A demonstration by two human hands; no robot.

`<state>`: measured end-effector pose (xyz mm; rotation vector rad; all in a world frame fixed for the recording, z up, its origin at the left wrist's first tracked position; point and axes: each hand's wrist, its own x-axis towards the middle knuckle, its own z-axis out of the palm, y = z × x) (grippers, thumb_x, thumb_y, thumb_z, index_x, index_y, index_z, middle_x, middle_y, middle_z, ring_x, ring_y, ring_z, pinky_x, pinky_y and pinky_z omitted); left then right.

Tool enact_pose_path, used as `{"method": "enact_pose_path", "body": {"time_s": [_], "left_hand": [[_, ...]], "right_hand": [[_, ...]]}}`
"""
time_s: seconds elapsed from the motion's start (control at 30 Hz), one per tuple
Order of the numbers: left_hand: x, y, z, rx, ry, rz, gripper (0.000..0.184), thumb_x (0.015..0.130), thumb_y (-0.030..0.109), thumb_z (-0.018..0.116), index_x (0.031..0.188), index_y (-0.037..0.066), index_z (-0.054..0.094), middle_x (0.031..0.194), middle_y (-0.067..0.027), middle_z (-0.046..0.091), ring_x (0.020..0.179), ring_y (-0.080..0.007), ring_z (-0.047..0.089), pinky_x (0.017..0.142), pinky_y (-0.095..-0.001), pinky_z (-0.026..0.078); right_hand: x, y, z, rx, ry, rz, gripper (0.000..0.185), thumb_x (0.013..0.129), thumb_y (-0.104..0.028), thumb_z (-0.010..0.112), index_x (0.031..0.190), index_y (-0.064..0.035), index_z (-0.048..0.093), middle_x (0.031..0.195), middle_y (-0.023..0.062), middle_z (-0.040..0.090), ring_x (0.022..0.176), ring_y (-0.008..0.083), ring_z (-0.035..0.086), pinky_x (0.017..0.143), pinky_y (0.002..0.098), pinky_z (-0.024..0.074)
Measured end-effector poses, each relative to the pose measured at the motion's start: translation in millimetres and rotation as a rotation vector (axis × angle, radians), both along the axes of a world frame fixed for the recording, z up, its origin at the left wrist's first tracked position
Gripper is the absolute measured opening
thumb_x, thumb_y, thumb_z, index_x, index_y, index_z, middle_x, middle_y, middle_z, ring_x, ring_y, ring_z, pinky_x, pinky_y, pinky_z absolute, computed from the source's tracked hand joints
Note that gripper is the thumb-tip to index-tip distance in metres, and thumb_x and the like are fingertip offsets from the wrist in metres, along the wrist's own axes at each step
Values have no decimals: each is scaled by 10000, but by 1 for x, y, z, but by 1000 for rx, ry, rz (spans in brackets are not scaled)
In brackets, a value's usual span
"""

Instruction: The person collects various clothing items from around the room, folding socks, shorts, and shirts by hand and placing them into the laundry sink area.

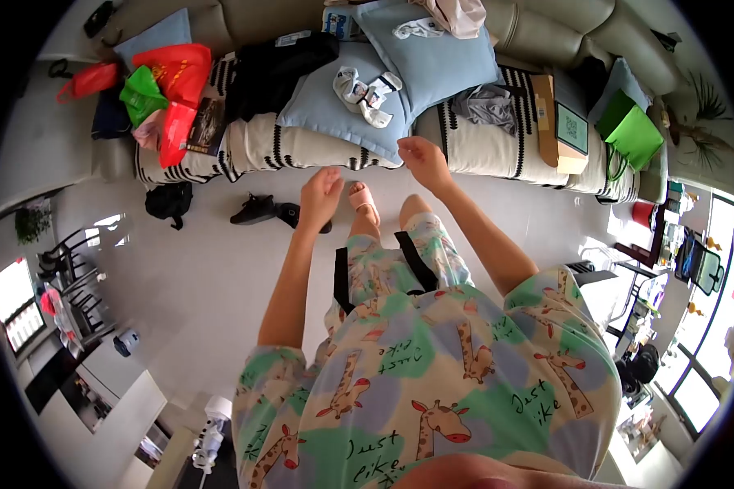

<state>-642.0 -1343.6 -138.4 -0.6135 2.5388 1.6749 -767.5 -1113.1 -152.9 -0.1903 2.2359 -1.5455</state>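
Right hand [422, 159], seen from above as I follow the view remotely: the fingers curl inward just before the front edge of a pale blue cushion [322, 102]; I cannot tell whether they close fully or touch it. My left hand [322, 194], its fingers likewise bent, appears lower and to the left against the floor [212, 269]; I cannot tell how tightly it closes. The cushion lies on the seat of a sofa [257, 20] and bears white cloth pieces [367, 95] with dark markings. A second blue cushion [453, 69] overlaps it at the right. To the left I note a black garment [277, 77], then a red bag [179, 69] beside a green bag [142, 93]. To the right lie a crumpled grey cloth [488, 107], an opened cardboard box [544, 114] and a bright green bag [632, 132]. Beneath the seat's front edge, dark shoes [253, 209] and a black backpack [168, 200] rest on the floor. A pink slipper [364, 200] shows between the forearms.
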Motion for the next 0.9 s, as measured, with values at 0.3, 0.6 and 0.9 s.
{"method": "enact_pose_path", "body": {"time_s": [0.3, 0.6, 0.9], "left_hand": [[-192, -50, -150, -120, -89, -45, 267, 845, 218, 683, 1017, 16, 655, 962, -163, 705, 874, -303, 689, 783, -369, 530], [-254, -35, -250, -368, -31, 115, 330, 744, 212, 773, 993, 37, 646, 976, -167, 687, 814, -314, 677, 762, -398, 520], [-255, -31, -204, -298, 180, -120, 194, 745, 26, 681, 914, 15, 585, 889, -145, 606, 818, -315, 613, 709, -353, 496]], "right_hand": [[-131, -67, -136, 352, 30, -46, 300, 806, -184, 666, 1078, -60, 674, 1043, 129, 705, 917, 310, 683, 828, 382, 534], [-185, -116, -222, 554, -162, -18, 475, 796, -233, 713, 1245, -141, 586, 1232, 138, 594, 1117, 333, 589, 931, 423, 488], [-180, -88, -174, 301, 231, 234, 161, 779, -143, 716, 929, -94, 681, 1412, 135, 463, 1245, 402, 448, 1023, 497, 388]]}}
